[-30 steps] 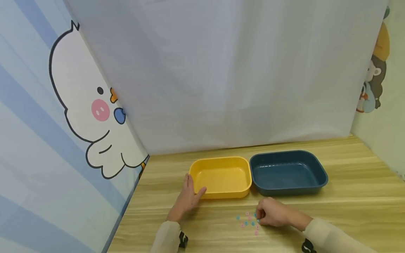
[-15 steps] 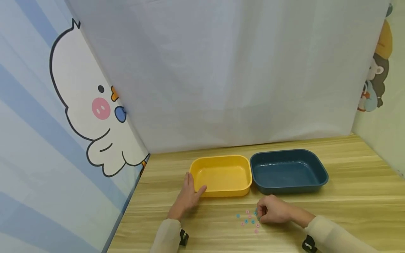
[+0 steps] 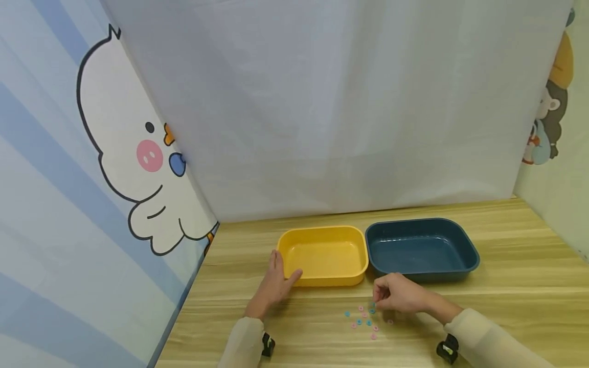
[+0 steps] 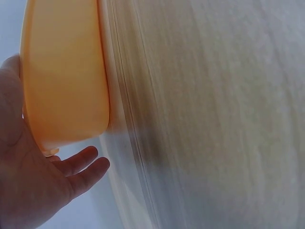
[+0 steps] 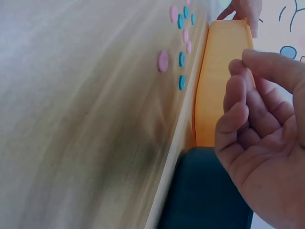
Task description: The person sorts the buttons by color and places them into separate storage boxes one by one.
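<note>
My left hand (image 3: pixel 273 287) rests against the left front corner of a yellow plastic tray (image 3: pixel 324 281), its fingers spread and fairly straight along the side. In the left wrist view, the fingers (image 4: pixel 85 171) lie beside the tray's end. With thumb and index fingertips together, my right hand (image 3: pixel 400 293) hovers just above the table, in front of the dark blue tray (image 3: pixel 425 277). It seems to pinch a small blue ring bead, hidden between the fingertips. Several tiny blue beads (image 3: pixel 359 321) and pink beads (image 3: pixel 374 336) lie scattered to the left of and below this hand.
Both trays stand side by side at the back of the wood-grain table (image 3: pixel 230 306), with no beads visible inside. A white curtain (image 3: pixel 322 112) hangs behind them. Printed cartoon panels flank the table on the left and right.
The right hand has lifted slightly away from the beads. A blue bead at its fingertips is no longer on the table there, and a pink bead beneath it has come into view. The left hand stays put.
</note>
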### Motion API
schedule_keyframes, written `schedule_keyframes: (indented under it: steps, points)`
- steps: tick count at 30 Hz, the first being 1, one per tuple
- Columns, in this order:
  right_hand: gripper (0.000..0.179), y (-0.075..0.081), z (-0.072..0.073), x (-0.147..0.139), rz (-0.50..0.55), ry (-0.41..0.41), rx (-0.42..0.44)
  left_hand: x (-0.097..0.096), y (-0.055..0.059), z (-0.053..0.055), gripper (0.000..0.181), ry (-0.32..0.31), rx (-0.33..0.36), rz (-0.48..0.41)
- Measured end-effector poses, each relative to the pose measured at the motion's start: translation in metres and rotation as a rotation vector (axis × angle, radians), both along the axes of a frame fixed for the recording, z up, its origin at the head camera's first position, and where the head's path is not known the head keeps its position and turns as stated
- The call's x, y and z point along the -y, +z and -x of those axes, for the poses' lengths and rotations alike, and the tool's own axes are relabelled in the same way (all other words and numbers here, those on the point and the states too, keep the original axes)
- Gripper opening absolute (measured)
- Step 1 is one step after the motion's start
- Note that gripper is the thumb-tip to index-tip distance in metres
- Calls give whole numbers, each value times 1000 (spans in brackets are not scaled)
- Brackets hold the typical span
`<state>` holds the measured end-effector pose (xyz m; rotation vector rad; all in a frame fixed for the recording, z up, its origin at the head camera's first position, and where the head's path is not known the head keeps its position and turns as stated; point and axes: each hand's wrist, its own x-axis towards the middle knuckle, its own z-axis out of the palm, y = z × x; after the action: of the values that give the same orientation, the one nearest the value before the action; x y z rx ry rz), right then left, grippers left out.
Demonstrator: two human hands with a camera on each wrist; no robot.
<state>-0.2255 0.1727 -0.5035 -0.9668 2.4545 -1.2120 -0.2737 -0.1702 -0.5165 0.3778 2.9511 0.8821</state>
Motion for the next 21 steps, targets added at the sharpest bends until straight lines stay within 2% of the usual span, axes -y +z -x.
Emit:
schedule_keyframes:
  steps: [10,21]
  points:
    - [6,6,9,0,6,-14,25,-1,1,-1,94,-2,3,1]
    - [5,23,20,5,42,-92,-1,-2,3,-2,94,7,19,-3]
